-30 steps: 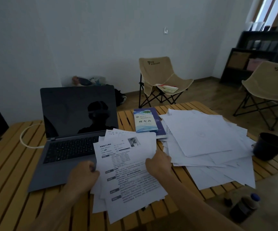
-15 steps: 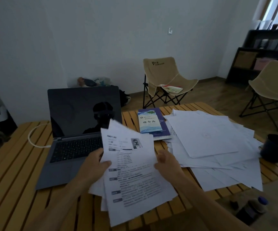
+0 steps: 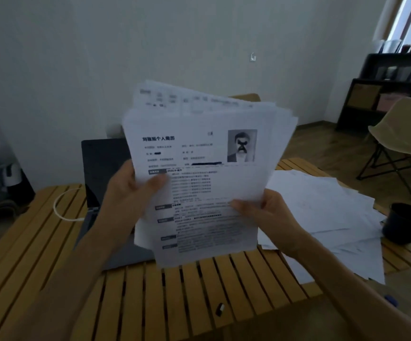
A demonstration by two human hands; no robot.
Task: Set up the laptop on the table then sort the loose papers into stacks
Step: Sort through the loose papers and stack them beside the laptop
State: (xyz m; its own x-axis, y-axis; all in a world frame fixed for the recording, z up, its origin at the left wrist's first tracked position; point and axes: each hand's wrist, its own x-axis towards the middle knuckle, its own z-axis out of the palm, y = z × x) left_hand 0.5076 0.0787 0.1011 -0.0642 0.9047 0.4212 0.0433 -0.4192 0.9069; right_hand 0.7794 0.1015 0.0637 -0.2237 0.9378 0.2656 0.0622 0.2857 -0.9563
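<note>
Slatted wooden table (image 3: 187,286) in a dim room: the laptop (image 3: 101,168) is already set open at the back, so sorting is what remains. A sheaf of printed papers (image 3: 199,173) is held upright, pinched by the left hand (image 3: 130,190) and right hand (image 3: 270,212). Loose sheets (image 3: 322,212) are sprawled unsorted at the right.

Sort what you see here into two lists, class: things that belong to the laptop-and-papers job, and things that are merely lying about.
Part of the job:
- held sheaf of papers, gripped by left hand and right hand
- loose papers spread on the table
- laptop, open behind the sheaf

Just lying about:
- dark cup
- white cable
- folding chair
- small dark object
</note>
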